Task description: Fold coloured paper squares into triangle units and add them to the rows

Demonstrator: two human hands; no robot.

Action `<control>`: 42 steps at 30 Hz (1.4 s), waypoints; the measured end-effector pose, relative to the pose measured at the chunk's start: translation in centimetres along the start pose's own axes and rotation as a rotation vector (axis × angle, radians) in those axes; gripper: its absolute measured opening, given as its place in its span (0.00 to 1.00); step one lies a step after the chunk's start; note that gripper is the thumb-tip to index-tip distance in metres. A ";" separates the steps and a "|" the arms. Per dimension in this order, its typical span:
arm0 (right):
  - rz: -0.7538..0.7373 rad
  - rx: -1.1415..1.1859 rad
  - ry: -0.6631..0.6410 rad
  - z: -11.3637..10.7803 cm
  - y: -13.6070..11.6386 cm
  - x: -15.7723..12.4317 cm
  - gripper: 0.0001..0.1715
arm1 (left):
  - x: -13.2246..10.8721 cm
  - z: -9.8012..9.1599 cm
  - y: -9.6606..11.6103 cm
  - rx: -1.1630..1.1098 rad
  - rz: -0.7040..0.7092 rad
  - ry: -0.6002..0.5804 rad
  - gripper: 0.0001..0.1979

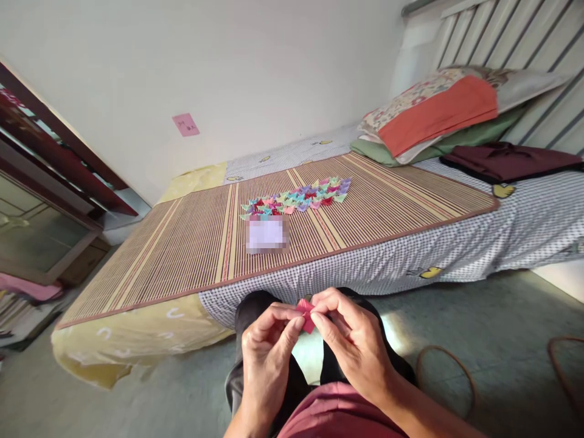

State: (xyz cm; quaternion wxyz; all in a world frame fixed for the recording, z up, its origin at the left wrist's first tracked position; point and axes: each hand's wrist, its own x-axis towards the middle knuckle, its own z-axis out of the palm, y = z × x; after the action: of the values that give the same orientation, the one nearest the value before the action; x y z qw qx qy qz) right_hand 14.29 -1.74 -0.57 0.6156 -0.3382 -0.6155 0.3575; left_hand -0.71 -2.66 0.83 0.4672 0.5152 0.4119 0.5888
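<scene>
Between my two hands, above my knees, is a small folded piece of red paper [306, 309]. My left hand [270, 340] pinches its left side between thumb and fingers. On the opposite side, my right hand [349, 334] grips the paper with thumb and forefinger, hiding part of its edge. Beyond my hands, several small folded paper pieces [301, 198] in pink, blue, green, red and purple lie in close rows on the striped mat [191, 243]. A white rectangle [266, 236], blurred out, sits just in front of them.
The mat covers a bed with a checked sheet [365, 267] and a yellow cloth [150, 340]. Pillows [438, 115] and a folded maroon garment [506, 159] lie at the right end. A cable [444, 350] curls on the floor. A glass-fronted cabinet [36, 225] stands left.
</scene>
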 end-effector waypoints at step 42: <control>0.214 -0.121 -0.351 -1.0 0.0 1.2 0.15 | 0.9 -0.7 -0.7 -0.151 -0.350 0.017 0.12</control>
State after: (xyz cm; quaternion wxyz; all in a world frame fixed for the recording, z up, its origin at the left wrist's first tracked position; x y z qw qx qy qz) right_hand 15.30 -0.71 -0.03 0.4359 -0.3705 -0.6942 0.4369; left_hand -1.34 -1.60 0.25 0.5963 0.3943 0.4540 0.5319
